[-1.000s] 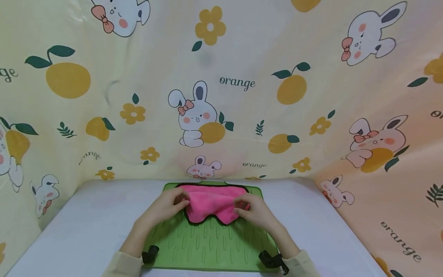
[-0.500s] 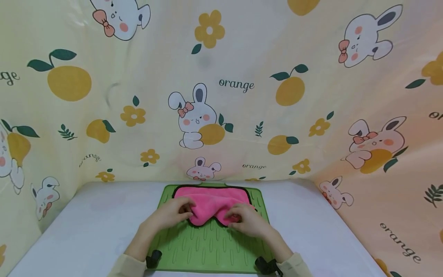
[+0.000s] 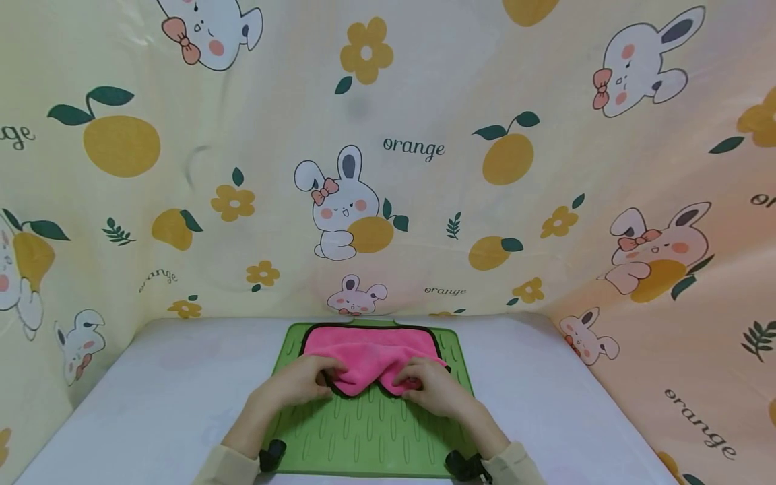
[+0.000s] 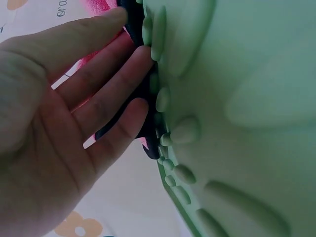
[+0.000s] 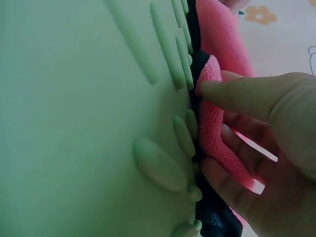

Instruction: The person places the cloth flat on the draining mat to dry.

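A pink fleecy cloth with black edging lies over the far part of a green ribbed mat. Its near edge is rumpled and dips in two rounded lobes. At the cloth's near left edge is my left hand; in the left wrist view its thumb and fingers are spread, the fingertips right at the black edging. My right hand pinches the near right part, thumb on a pink fold and fingers partly hidden behind it.
The mat lies on a white table. A cream curtain printed with rabbits, oranges and flowers rises behind the table and along both sides. Black wrist devices sit at both cuffs.
Both hands have come nearer to me, and the cloth's far edge lies flatter and wider on the mat. In the last half second my left hand has slipped slightly lower along the edge.
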Tool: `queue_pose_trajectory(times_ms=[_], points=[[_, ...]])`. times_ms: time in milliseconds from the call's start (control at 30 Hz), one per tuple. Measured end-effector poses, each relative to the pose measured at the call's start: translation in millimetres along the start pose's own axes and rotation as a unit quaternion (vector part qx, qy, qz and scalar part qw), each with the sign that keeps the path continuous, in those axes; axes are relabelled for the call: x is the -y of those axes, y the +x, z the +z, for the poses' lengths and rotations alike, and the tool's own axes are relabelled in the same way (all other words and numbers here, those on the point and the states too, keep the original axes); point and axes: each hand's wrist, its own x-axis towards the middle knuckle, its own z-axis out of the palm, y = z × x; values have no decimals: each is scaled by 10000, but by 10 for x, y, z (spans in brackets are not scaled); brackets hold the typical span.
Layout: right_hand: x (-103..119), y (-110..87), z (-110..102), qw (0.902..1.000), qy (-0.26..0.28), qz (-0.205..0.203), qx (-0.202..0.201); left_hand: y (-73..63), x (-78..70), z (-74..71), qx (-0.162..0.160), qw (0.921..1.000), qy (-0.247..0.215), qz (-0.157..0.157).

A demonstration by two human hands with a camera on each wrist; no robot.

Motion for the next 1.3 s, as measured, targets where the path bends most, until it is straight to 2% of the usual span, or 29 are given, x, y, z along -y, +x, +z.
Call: queue_pose_trajectory(times_ms=[200, 467, 733, 900, 1133, 1300], points=[[-34, 19, 21, 9999, -71, -86, -73, 19, -2, 30, -88, 9998, 186, 13], [-14, 23, 3, 9998, -72, -110, -125, 63, -64, 119, -445, 9944, 940, -177], [4, 20, -15, 9998, 155, -103, -98, 59, -59, 138, -633, 9919, 1087, -173], [8, 7, -43, 9996, 222, -102, -115, 53, -62, 117, -598, 9916, 1137, -154], [-36, -22, -122, 9988, 428, -151, -198, 9, -66, -22, -399, 9973, 612, 103], [-46, -34, -213, 9976, 614, -127, -277, -39, -57, -156, -300, 9991, 274, 80]])
